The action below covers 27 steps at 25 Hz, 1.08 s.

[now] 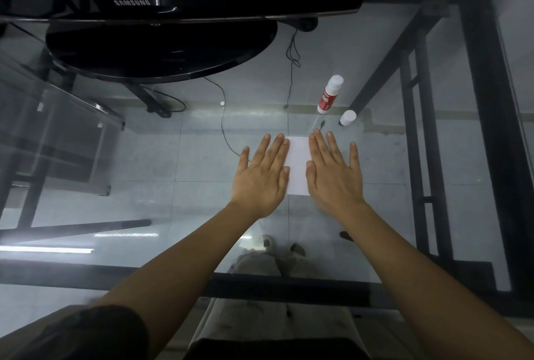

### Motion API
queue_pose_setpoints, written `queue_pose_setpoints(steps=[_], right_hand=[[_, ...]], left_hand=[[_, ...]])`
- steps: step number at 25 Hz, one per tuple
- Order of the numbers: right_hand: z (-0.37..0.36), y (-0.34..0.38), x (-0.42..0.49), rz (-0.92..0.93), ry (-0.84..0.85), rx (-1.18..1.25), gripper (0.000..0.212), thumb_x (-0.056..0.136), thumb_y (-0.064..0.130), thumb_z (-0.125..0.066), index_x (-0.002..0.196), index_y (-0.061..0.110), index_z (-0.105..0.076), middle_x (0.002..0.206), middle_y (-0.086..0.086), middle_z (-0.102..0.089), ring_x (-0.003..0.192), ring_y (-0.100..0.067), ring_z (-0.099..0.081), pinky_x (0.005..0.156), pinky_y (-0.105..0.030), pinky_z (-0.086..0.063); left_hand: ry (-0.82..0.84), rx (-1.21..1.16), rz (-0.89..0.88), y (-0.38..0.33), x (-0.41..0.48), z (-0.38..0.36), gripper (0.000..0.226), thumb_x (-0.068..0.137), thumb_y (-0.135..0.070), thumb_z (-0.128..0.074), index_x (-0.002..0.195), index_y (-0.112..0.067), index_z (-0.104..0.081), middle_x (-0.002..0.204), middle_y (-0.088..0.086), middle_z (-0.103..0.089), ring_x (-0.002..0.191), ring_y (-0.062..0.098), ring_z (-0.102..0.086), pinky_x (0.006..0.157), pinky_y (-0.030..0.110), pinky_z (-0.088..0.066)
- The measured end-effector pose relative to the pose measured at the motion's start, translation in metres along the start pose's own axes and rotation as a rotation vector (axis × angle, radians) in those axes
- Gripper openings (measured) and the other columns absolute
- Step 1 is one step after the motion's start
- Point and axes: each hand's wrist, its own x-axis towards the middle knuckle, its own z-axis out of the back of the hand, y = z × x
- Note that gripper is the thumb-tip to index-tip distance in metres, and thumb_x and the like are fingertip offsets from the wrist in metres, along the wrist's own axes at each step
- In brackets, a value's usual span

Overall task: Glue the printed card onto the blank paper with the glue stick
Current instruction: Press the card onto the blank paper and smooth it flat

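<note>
A white sheet of paper [297,166] lies flat on the glass table, mostly hidden by my hands. My left hand [261,174] rests palm down on its left side, fingers spread. My right hand [335,174] lies palm down on its right side, fingers spread too. Only a white strip shows between them; no print is visible on it. Beyond the paper, a red and white glue stick [329,95] lies on its side. Its white cap [347,118] stands apart to the right of it.
A black monitor with a round base [161,44] stands at the back left. The glass tabletop has a black frame [485,99] along the right and near edges. Thin black cables [224,117] run below the glass. My legs show through the glass.
</note>
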Motion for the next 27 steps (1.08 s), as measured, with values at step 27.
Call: queue_pose_setpoints(steps=[27], right_hand=[[-0.004,-0.006,-0.013,0.042,0.015,0.006,0.059,0.095,0.040,-0.015,0.144,0.018,0.007,0.156,0.003,0.006,0.142,-0.015,0.008,0.111,-0.048,0.006]], left_hand=[[0.164,0.180,-0.377,0.028,0.017,0.022,0.052,0.092,-0.048,0.005,0.138,-0.034,0.025,0.151,-0.014,0.019,0.135,0.015,0.031,0.103,0.051,0.026]])
